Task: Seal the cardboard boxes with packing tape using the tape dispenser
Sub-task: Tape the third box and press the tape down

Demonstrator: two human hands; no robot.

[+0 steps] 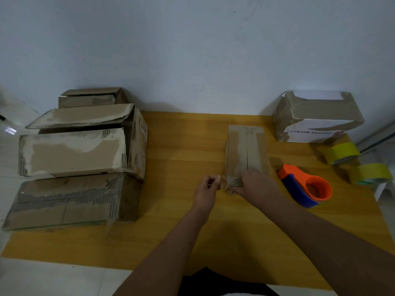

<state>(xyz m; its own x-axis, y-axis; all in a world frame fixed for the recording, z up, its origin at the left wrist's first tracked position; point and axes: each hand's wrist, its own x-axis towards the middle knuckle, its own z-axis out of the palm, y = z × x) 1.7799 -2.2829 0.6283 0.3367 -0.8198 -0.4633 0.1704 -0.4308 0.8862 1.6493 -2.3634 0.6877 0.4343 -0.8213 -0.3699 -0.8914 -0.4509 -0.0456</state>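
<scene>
A small narrow cardboard box (245, 150) lies on the yellow wooden table (181, 146), its top flaps meeting along a lengthwise seam. My right hand (254, 184) rests on the box's near end, fingers pressing down over clear tape there. My left hand (208, 186) is just left of that end, its fingertips pinching what looks like a loose end of clear tape (223, 182). The orange and blue tape dispenser (305, 186) lies on the table to the right of the box, with neither hand on it.
Several larger worn boxes (79, 154) are stacked at the table's left. A taped box with white labels (316, 118) stands at the back right. Two yellow tape rolls (342, 153) (369, 174) lie near the right edge. A pale wall rises behind.
</scene>
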